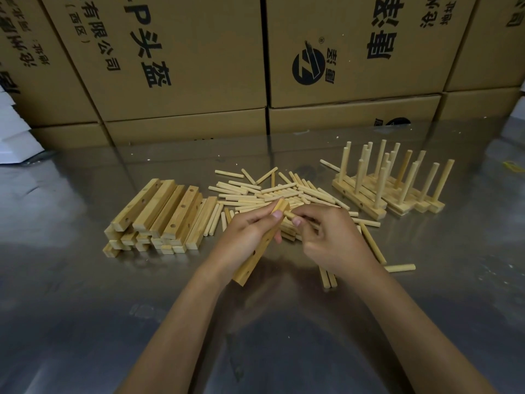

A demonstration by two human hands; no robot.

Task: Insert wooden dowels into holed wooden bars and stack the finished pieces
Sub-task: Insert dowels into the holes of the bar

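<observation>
Wooden holed bar [262, 243] sits tilted in your left hand [247, 237], fingers curled round it above the steel table [85, 308]. Your right hand [332, 240] pinches a dowel [289, 214] beside its top end, before the loose dowel heap [278, 194].

Steel table [85, 322] w/ bar stack [159, 217], loose dowels [272, 191], finished pieces [389, 191].

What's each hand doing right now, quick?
Left hand: closed, holding a wooden bar.
Right hand: closed, pinching a dowel at the bar's top.
</observation>
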